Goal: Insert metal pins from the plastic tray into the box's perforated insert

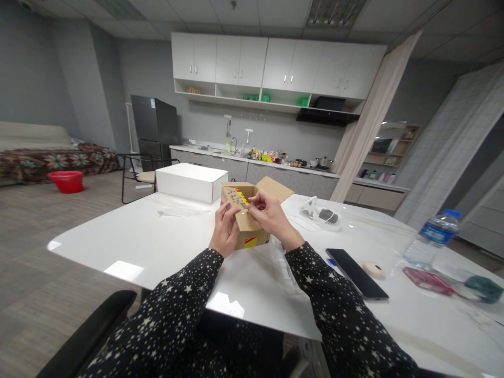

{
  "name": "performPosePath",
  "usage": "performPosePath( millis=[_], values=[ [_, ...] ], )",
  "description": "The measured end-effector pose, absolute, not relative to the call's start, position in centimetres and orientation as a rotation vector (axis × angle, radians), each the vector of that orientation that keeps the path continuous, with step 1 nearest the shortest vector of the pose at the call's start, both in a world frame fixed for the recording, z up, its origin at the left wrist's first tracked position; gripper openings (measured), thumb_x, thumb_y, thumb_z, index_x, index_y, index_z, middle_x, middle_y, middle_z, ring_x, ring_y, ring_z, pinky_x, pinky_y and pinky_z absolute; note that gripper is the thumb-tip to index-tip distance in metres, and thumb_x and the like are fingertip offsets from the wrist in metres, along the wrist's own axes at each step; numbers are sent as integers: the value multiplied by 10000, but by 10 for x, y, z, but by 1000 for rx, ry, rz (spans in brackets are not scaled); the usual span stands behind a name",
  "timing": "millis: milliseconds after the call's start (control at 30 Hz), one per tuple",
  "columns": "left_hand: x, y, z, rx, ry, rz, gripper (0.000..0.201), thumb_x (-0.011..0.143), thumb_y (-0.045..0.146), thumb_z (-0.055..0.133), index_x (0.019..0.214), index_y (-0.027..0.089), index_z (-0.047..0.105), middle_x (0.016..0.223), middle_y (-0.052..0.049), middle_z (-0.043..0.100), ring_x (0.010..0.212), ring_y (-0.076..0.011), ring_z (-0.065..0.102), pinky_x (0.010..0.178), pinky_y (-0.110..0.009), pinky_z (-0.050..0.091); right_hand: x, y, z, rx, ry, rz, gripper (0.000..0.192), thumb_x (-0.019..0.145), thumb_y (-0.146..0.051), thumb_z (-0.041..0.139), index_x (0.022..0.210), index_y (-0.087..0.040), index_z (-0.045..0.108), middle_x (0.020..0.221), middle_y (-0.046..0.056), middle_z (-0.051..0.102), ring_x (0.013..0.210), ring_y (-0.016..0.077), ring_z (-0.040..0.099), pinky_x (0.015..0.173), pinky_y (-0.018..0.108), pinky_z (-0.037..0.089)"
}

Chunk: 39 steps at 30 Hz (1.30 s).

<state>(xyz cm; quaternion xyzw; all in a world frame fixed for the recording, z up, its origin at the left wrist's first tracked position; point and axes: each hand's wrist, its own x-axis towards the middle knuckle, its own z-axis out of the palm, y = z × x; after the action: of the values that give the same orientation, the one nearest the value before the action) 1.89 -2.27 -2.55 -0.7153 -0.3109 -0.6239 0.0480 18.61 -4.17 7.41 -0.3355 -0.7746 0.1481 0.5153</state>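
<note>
A small brown cardboard box (252,231) with yellow and red markings stands on the white table (157,241), its far flap raised. My left hand (223,231) rests against the box's left side, fingers on the near flap. My right hand (271,215) pinches the near flap from the right, and a small shiny round thing shows between the fingertips. Both sleeves are black with white stars.
A white box (191,181) stands behind the cardboard one. To the right lie a white device (323,214), a black phone (356,273), a small beige oval (374,269), a water bottle (431,236), and pink and green items. A black chair arm (90,336) is at lower left.
</note>
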Motion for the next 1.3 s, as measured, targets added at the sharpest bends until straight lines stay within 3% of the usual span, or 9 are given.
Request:
performPosePath(
  millis=[1300],
  values=[
    [20,-23,-25,-2204,-933,-1928,334,1021,369,418,1307,238,530,1434,-147,417,1420,-289,403,1168,-553,390,184,-44,74,-827,-1894,288,135,853,-276,590,788,-227,482,799,-1,658,673,154,597,626,273,460]
  ],
)
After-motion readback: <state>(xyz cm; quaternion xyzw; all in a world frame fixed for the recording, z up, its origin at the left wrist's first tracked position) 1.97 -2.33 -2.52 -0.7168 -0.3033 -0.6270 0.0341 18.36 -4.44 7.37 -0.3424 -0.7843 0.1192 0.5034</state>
